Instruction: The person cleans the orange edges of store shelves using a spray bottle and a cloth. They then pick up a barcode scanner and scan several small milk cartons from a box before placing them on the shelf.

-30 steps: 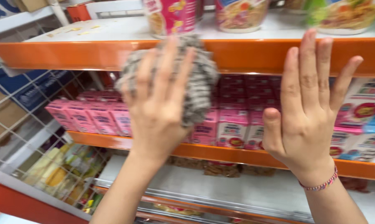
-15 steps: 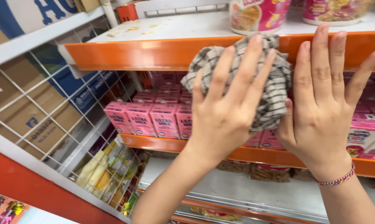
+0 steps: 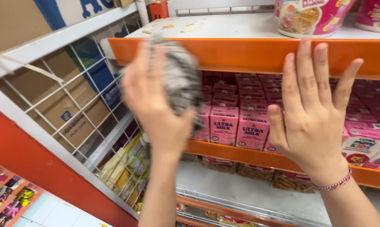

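The left hand [image 3: 156,105] is gripping a crumpled grey-and-white checked cloth [image 3: 181,80], its fingers curling around the bundle and pressing it toward the left end of the orange front edge of the upper metal shelf [image 3: 240,52]; both hand and cloth are showing blurred. The right hand [image 3: 312,122] is holding nothing, its palm facing the shelves and its fingers spreading upward so that the fingertips are overlapping the same orange edge, though it is not clear whether they are touching it. A thin multicoloured braided bracelet [image 3: 335,184] is circling the right wrist. Between and behind the two hands, small pink rectangular milk cartons [image 3: 238,126] are standing in rows on the middle shelf. Above, pink round instant-noodle cups [image 3: 310,17] are sitting on the white top of the upper shelf, where a few pale crumbs [image 3: 177,27] are lying. To the left, a white wire grid panel [image 3: 68,109] is closing the end of the shelving, with brown cardboard boxes [image 3: 51,105] showing behind it.
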